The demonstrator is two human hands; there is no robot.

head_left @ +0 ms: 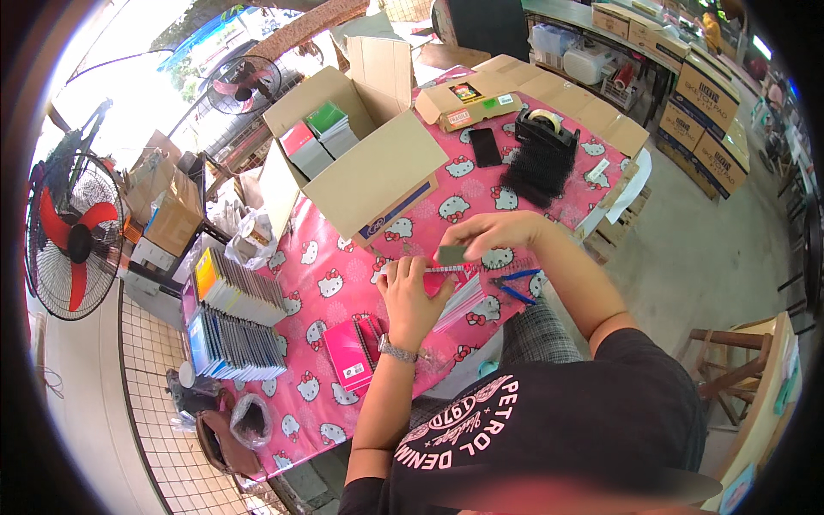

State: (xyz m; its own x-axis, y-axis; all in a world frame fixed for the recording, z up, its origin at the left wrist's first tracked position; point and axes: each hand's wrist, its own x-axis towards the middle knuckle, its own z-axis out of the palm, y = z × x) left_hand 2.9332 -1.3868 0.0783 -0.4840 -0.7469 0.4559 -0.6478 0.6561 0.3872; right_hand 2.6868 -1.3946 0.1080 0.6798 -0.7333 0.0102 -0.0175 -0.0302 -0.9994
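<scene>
In front of me lies a pink spiral notebook [462, 305] with striped, pale-edged pages and a coil along its far edge. My left hand [408, 300], with a watch on the wrist, grips its left side, fingers bent over the edge and thumb toward the coil. My right hand [498, 232] pinches a small dark green flat block [451, 254] just above the coil; whether the block touches it I cannot tell. Blue-handled pliers [518, 287] rest at the notebook's right. Pink spiral notebooks [348, 354] lie left of my left wrist.
An open carton [378, 193] holding notebooks stands at the far left. Stacked notebooks [236, 318] line the left edge. Beyond my right hand are a phone [486, 148], a tape dispenser [549, 129], a black bristly mat [539, 172] and a flat carton [468, 101]. A fan [79, 243] stands left.
</scene>
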